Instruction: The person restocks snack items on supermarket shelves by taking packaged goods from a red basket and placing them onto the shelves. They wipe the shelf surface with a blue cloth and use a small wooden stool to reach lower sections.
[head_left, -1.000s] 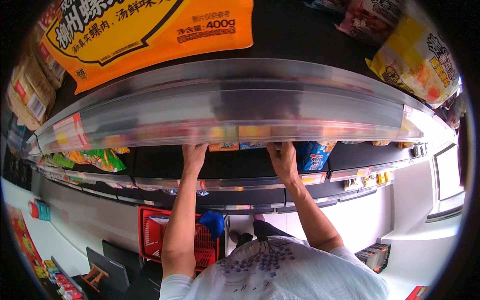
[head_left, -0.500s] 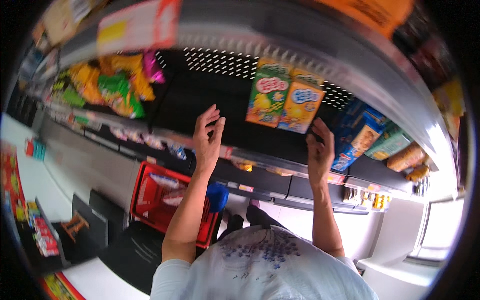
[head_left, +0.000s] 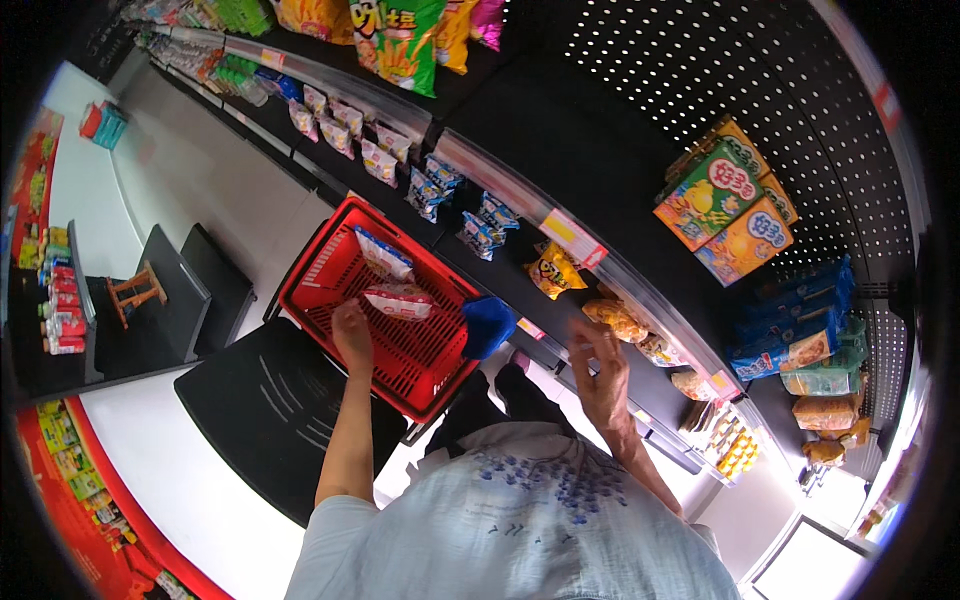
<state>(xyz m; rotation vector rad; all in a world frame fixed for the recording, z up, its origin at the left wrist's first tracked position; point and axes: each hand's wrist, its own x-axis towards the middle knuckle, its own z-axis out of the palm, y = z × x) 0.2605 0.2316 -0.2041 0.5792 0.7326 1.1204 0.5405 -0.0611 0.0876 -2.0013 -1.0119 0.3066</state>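
In the red basket (head_left: 335, 262) on the floor, two snack packets are seen: one white and red packet (head_left: 398, 299) lies just beyond the fingers of the left hand (head_left: 351, 330), and a second packet with blue print (head_left: 383, 254) rests behind it, further toward the shelves. The left hand is lowered into the basket and seems to touch the near edge of the white and red packet, with the fingers curled loosely; whether the packet is really gripped cannot be told. The right hand (head_left: 603, 375) is raised near the edge of the middle shelf (head_left: 560, 232), its fingers half bent and nothing held in it. From this it is judged that the work is still at an early stage: only these two packets are left in the basket, while a wide gap is seen on the shelf board beside the orange and green boxes (head_left: 727, 201). The basket stands over dark mats (head_left: 262, 406) on a pale floor. Black shelves with perforated back panels are filled with hanging bags, small blue packets (head_left: 484, 229) and yellow snack bags (head_left: 553, 271), and a blue basket handle (head_left: 487, 325) is seen at the near rim.
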